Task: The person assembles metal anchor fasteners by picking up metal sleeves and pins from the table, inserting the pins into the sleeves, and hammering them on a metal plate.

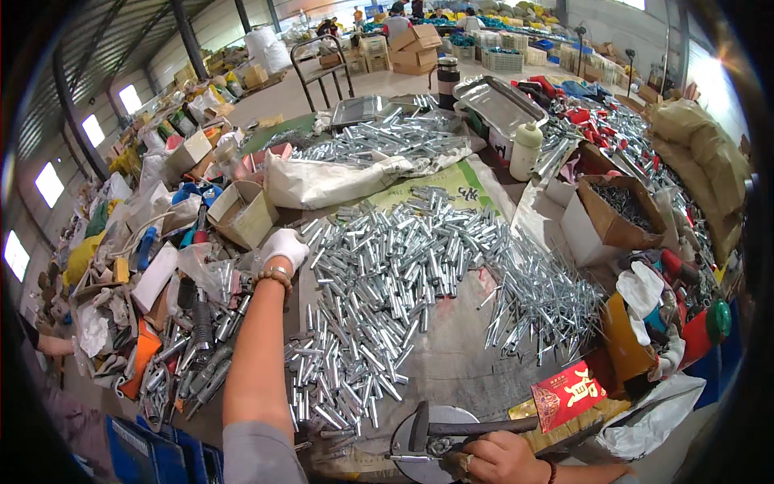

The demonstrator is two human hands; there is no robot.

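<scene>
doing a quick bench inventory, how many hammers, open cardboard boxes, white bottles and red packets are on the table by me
hammer: 1
open cardboard boxes: 2
white bottle: 1
red packet: 1
total: 5

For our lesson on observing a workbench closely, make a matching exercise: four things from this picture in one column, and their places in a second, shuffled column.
Things:
1. gloved left hand
2. hammer
3. white plastic bottle
4. red packet

Places:
A. at the table's far end, beside a metal tray
B. at the left edge of the heap of metal tubes
C. at the near edge, gripped by the bare right hand
D. right of the hammer's handle, near the front

Pairs: 1-B, 2-C, 3-A, 4-D
</scene>
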